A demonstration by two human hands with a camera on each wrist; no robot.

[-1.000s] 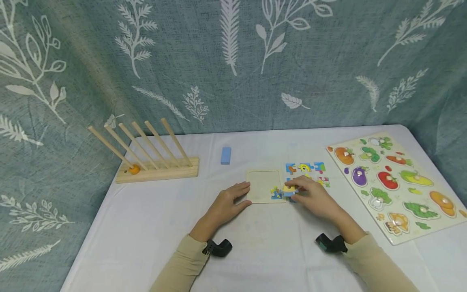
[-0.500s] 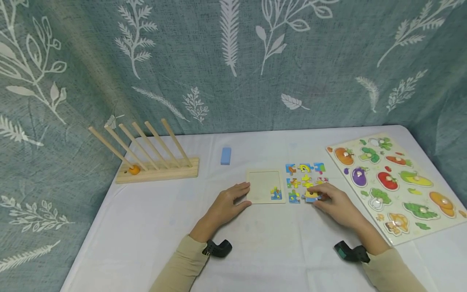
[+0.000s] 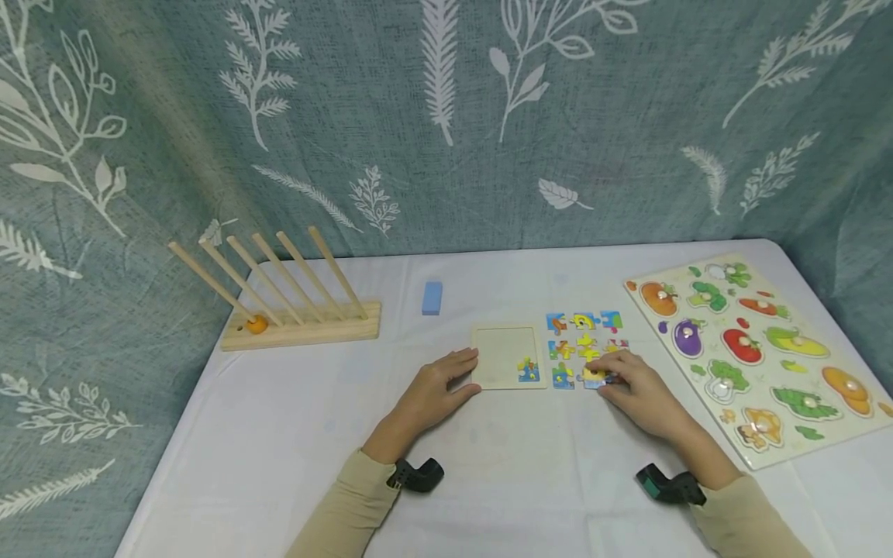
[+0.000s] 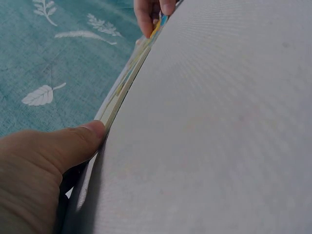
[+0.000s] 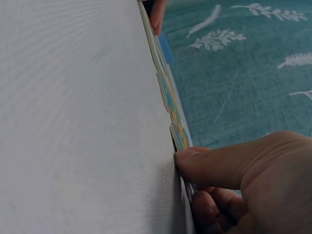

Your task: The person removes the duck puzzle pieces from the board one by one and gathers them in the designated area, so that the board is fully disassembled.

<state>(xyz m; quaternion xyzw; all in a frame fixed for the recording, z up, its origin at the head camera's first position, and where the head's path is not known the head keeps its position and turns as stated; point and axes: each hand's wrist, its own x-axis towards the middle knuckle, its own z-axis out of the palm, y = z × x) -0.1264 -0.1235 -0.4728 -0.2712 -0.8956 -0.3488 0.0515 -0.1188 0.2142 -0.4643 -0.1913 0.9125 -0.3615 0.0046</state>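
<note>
The square wooden puzzle tray (image 3: 498, 356) lies mid-table, with one blue-and-yellow puzzle piece (image 3: 528, 370) in its lower right corner. My left hand (image 3: 438, 390) rests at the tray's left side; its thumb (image 4: 80, 139) touches the edge in the left wrist view. Right of the tray, several jigsaw pieces (image 3: 587, 346) lie in loose rows. At the near row, my right hand (image 3: 638, 391) pinches a yellow-and-blue puzzle piece (image 3: 593, 380) between thumb and fingers, low at the cloth. The fingers partly cover that piece and its neighbours.
A wooden peg stand (image 3: 300, 332) with an orange bead (image 3: 256, 324) stands at the left. Behind the tray lies a blue block (image 3: 432, 298). A large vegetable knob puzzle board (image 3: 760, 356) covers the right side. A leaf-print curtain (image 3: 446, 194) hangs behind the table.
My right hand has carried the yellow-and-blue puzzle piece rightward from the tray's edge to the near row of pieces, then lowered it slightly. My left hand has stayed put.
</note>
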